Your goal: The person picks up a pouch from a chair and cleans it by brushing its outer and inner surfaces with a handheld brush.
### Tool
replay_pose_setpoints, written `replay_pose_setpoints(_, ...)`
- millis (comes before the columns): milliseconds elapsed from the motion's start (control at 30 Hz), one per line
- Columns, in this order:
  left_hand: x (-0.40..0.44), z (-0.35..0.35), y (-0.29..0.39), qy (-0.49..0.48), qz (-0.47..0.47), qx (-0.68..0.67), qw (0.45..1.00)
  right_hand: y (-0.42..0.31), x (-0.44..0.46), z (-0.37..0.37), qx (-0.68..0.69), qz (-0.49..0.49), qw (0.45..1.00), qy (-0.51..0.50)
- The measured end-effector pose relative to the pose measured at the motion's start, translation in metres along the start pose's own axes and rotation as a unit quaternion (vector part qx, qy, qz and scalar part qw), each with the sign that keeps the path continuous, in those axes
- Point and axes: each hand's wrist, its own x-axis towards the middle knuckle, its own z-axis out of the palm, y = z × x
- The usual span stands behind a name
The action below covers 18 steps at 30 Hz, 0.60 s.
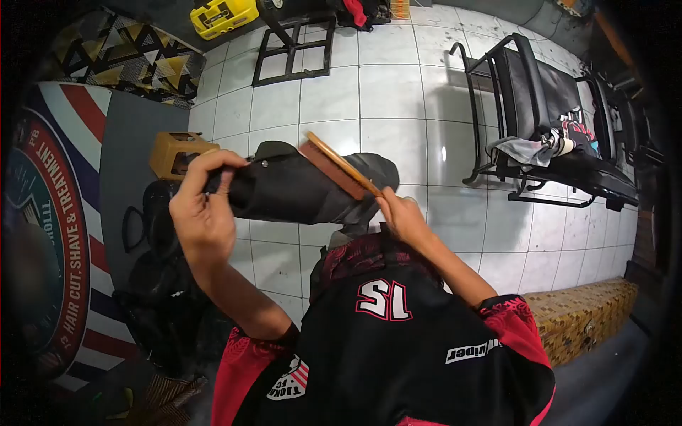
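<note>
Held out in front of me is a dark, folded sheet-like item with a small metal snap near its upper edge; I cannot make out its exact kind. My left hand pinches its left end between thumb and fingers. A brush with a wooden back and reddish-brown bristles lies slantwise over the dark item, bristles facing it. Closed around the lower right end of the brush's handle is my right hand. Whether the bristles press on the dark surface is hard to tell.
A black-framed chair with clothes on it stands at the right. Beyond lie a black metal frame and a yellow case. A cardboard box and black bags are on the left, beside a barber sign.
</note>
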Motion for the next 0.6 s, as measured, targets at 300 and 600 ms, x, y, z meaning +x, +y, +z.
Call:
replay_pose_setpoints(300, -0.002, 0.005, -0.006, 0.022, -0.022, 0.046, 0.998, 0.128, -0.066, 0.019, -0.180, 0.231, 0.940, -0.177)
replay_pose_setpoints(600, 0.004, 0.024, -0.021, 0.117, 0.202, 0.024, 0.972, -0.036, -0.005, -0.036, 0.371, 0.065, 0.926, 0.007)
